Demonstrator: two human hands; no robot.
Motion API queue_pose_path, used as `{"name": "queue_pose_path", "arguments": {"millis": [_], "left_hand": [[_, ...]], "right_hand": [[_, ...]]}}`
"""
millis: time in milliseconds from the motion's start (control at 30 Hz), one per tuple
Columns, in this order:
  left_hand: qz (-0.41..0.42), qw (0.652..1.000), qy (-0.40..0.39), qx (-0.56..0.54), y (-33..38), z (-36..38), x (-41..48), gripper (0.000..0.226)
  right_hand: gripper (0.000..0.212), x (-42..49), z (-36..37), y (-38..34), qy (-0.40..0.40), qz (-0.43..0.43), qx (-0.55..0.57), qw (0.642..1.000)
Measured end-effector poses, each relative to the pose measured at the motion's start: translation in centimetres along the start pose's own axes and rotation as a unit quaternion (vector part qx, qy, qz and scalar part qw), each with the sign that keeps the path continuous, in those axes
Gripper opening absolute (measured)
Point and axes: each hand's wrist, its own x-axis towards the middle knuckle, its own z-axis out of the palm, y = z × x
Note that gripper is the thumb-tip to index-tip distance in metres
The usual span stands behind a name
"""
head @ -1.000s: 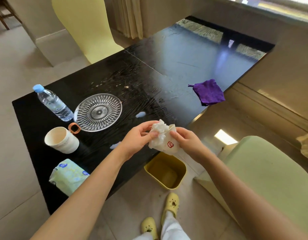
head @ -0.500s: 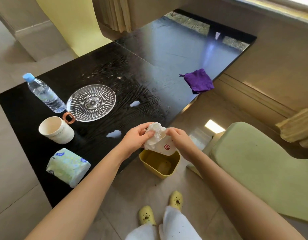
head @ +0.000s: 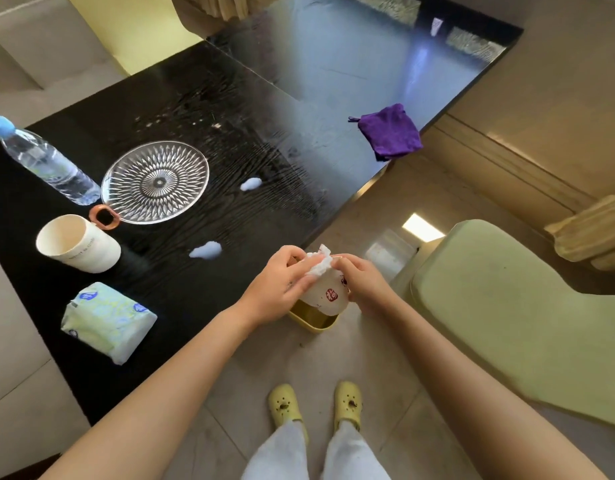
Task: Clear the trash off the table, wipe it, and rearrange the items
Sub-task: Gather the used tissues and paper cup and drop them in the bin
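Head view: the left hand point(head: 281, 289) pinches crumpled tissue point(head: 318, 266); the right hand point(head: 363, 284) grips a red-stamped paper cup point(head: 328, 297) over the yellow bin point(head: 313, 323), beside the surface point(head: 195, 98).

A: First entry on my feed?
B: One pale green chair point(head: 506, 306), right of frame, standing on the tiled floor point(head: 316, 358).
A: Second?
B: One yellow chair back point(head: 132, 29), far side, top left; I log a curtain point(head: 209, 8) beside it.
A: Anything lower down?
B: One pair of yellow clogs point(head: 284, 408), side by side on the tiles; one bright light patch point(head: 423, 227) near the green chair.
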Motion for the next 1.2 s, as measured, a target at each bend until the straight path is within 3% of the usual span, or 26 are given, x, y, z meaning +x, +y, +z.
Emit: {"name": "queue_pose_path", "arguments": {"millis": [267, 400, 500, 633, 800, 933, 1033, 1200], "left_hand": [[0.016, 0.988, -0.010, 0.150, 0.8, 1.3, -0.1, 0.057], [0.038, 0.987, 0.074, 0.140, 1.1, 1.9, -0.1, 0.037], [0.037, 0.986, 0.097, 0.133, 1.0, 2.5, 0.0, 0.032], [-0.065, 0.991, 0.107, 0.048, 1.4, 4.0, 0.8, 0.036], [-0.132, 0.987, 0.094, 0.016, 0.8, 6.5, 2.2, 0.045], [-0.223, 0.966, 0.045, -0.120, -0.1, 8.0, 3.2, 0.047], [-0.241, 0.961, 0.063, -0.121, -1.8, 9.0, 4.1, 0.038], [-0.253, 0.963, 0.086, -0.047, -4.7, 10.0, 6.1, 0.036]], "right_hand": [[0.020, 0.4, -0.8, 0.8, 0.000, 0.001, 0.038, 0.999], [0.020, 0.7, -1.1, 0.9, -0.010, -0.018, 0.047, 0.999], [0.023, 0.9, -2.0, 1.1, -0.063, -0.039, 0.006, 0.997], [0.025, 1.2, -3.5, 2.1, -0.123, -0.067, -0.032, 0.990], [0.024, 3.0, -4.1, 3.8, -0.073, -0.046, 0.004, 0.996], [0.017, 5.0, -3.8, 5.3, -0.050, -0.035, 0.036, 0.998], [0.018, 7.4, -4.1, 6.3, -0.060, -0.053, -0.057, 0.995], [0.016, 12.4, -4.4, 7.3, -0.100, -0.110, -0.264, 0.953]]}}
